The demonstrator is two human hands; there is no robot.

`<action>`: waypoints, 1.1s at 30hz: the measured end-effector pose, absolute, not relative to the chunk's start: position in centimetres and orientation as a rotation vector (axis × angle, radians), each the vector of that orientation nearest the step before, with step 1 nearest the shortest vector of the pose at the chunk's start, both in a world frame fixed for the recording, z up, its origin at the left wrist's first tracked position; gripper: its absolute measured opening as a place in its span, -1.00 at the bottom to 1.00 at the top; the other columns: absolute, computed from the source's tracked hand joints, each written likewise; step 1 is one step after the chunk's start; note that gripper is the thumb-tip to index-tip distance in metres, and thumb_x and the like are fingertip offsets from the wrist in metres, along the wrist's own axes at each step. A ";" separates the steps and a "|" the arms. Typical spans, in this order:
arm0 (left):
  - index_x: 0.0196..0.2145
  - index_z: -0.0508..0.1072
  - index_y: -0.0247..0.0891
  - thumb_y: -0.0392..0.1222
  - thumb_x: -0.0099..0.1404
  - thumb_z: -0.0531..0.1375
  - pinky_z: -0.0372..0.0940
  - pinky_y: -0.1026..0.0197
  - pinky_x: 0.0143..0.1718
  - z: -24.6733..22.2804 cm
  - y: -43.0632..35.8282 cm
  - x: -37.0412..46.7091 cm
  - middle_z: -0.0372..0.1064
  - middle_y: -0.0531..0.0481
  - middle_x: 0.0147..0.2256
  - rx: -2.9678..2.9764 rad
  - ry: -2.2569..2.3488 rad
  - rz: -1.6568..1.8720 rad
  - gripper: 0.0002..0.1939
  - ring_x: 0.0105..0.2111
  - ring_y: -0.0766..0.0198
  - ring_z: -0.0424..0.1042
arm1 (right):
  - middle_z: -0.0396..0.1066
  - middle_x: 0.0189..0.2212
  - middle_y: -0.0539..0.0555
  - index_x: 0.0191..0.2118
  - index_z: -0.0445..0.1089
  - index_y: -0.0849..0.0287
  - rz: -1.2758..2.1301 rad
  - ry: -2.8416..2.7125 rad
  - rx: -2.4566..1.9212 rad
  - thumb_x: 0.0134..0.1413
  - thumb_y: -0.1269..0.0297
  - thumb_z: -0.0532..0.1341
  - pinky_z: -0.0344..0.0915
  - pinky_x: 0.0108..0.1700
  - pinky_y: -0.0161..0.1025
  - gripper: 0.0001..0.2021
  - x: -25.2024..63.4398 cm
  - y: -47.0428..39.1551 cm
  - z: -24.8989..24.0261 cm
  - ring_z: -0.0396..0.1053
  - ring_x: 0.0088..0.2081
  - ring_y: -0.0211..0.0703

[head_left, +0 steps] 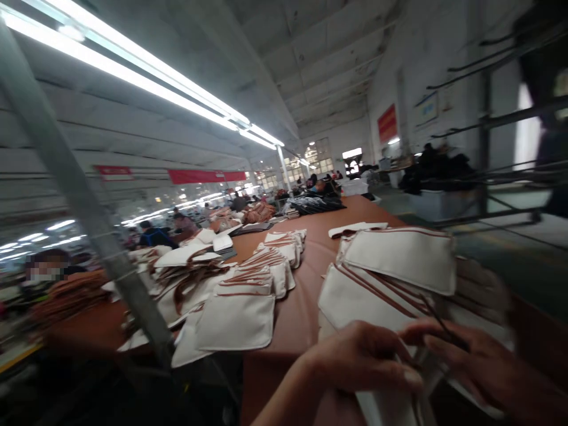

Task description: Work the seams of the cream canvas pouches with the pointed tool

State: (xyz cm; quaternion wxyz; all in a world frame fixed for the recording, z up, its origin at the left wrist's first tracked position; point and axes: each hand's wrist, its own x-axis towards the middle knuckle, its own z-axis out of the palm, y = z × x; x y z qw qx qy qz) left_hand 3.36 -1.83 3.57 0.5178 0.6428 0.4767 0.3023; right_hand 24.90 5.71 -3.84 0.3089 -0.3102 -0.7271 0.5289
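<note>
At the lower right, my left hand (364, 358) is closed on the edge of a white fabric piece (384, 405) with brown trim. My right hand (470, 361) is closed around a thin dark tool (448, 334), its narrow tip pointing up and left; blur hides what kind it is. The two hands nearly touch over the piece. Just beyond them lies a pile of white pieces with brown edging (399, 257). To the left, a fanned row of similar white pieces (237, 319) rests on the brown tabletop (306, 307).
A slanted metal post (97, 225) stands at the left, beside loose white pieces (177, 257) and a brown stack (71, 296). Dark items (315, 204) lie farther along the table. A metal rack (486, 136) is at the right. Other people sit in the left background.
</note>
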 end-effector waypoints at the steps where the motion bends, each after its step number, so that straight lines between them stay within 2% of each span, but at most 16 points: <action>1: -0.25 0.60 -0.33 0.20 -0.01 0.40 0.20 0.29 -0.35 3.7 -1.3 4.0 0.40 0.06 -0.44 1.559 1.126 0.746 -0.46 -0.40 0.27 0.31 | 0.40 -0.46 0.01 -0.06 0.38 0.19 1.488 -1.897 -0.815 0.21 -0.18 0.08 0.11 -0.68 -0.37 -0.50 24.8 5.3 -2.9 0.15 -0.70 -0.38; 4: -0.21 0.55 -0.33 0.14 0.15 0.32 0.19 0.26 -0.22 3.3 0.0 5.2 0.42 0.01 -0.31 1.544 0.977 0.732 -0.54 -0.28 0.21 0.32 | 0.28 -0.45 -0.07 -0.12 0.31 0.19 1.572 -1.861 -0.630 0.21 -0.20 0.09 0.06 -0.69 -0.45 -0.52 24.2 5.1 -1.3 0.09 -0.67 -0.43; 6: -0.30 0.52 -0.34 0.04 0.10 0.39 0.18 0.26 -0.27 2.6 0.3 5.6 0.43 -0.04 -0.32 1.458 0.975 0.755 -0.62 -0.27 0.16 0.35 | 0.27 -0.43 -0.07 -0.19 0.28 0.20 1.608 -1.836 -0.570 0.21 -0.20 0.10 0.06 -0.69 -0.48 -0.52 24.1 5.6 -1.3 0.11 -0.65 -0.45; 9: -0.37 0.46 -0.33 -0.06 0.01 0.46 0.13 0.29 -0.39 1.4 0.2 5.9 0.43 -0.04 -0.35 1.349 0.981 0.714 -0.65 -0.36 0.25 0.31 | 0.31 -0.43 -0.04 -0.25 0.27 0.22 1.706 -1.854 -0.521 0.20 -0.19 0.12 0.09 -0.66 -0.51 -0.52 24.8 6.3 -2.0 0.13 -0.63 -0.45; 13: -0.39 0.45 -0.36 -0.01 -0.03 0.47 0.06 0.31 -0.46 0.9 -0.1 6.3 0.40 -0.01 -0.43 1.238 1.010 0.671 -0.59 -0.45 0.31 0.25 | 0.35 -0.36 -0.01 -0.15 0.33 0.24 1.845 -1.875 -0.539 0.12 -0.06 0.27 0.11 -0.60 -0.51 -0.58 26.0 6.3 -2.1 0.16 -0.55 -0.43; 18: -0.36 0.46 -0.34 -0.03 0.11 0.40 0.04 0.35 -0.44 1.0 0.1 6.2 0.31 0.06 -0.41 1.248 0.929 0.600 -0.68 -0.43 0.38 0.17 | 0.32 -0.42 -0.03 -0.23 0.39 0.28 1.830 -1.836 -0.581 0.00 0.19 0.36 0.19 -0.35 -0.41 -0.71 26.6 6.2 -2.0 0.22 -0.40 -0.33; 21: -0.39 0.42 -0.31 -0.02 0.17 0.36 -0.05 0.37 -0.49 0.4 0.3 6.0 0.21 0.13 -0.47 1.278 0.966 0.629 -0.69 -0.48 0.43 0.05 | 0.31 -0.45 -0.05 -0.27 0.37 0.27 1.825 -1.844 -0.545 -0.07 0.23 0.39 0.18 -0.38 -0.40 -0.71 26.6 6.2 -2.3 0.19 -0.43 -0.33; 23: -0.41 0.40 -0.31 0.02 0.16 0.36 -0.06 0.37 -0.51 0.0 0.4 6.0 0.21 0.12 -0.47 1.267 0.983 0.627 -0.67 -0.49 0.43 0.05 | 0.30 -0.46 -0.05 -0.28 0.36 0.27 1.806 -1.844 -0.538 -0.07 0.25 0.37 0.16 -0.40 -0.41 -0.73 26.7 6.3 -2.5 0.18 -0.44 -0.34; 28: -0.45 0.42 -0.30 0.02 0.13 0.35 -0.01 0.36 -0.52 -0.2 0.4 6.6 0.26 0.09 -0.50 1.204 1.068 0.694 -0.68 -0.51 0.40 0.11 | 0.27 -0.51 -0.06 -0.30 0.39 0.28 1.617 -1.997 -0.520 0.04 0.32 0.26 0.11 -0.46 -0.42 -0.87 26.7 6.5 -2.7 0.15 -0.49 -0.35; 33: -0.48 0.48 -0.34 -0.04 0.07 0.36 0.08 0.35 -0.47 0.1 0.6 7.2 0.29 0.05 -0.50 1.169 1.069 0.685 -0.72 -0.47 0.34 0.17 | 0.29 -0.47 -0.01 -0.34 0.37 0.26 1.030 -2.207 -0.422 0.09 0.36 0.16 0.14 -0.37 -0.33 -0.92 26.7 6.7 -2.8 0.20 -0.45 -0.30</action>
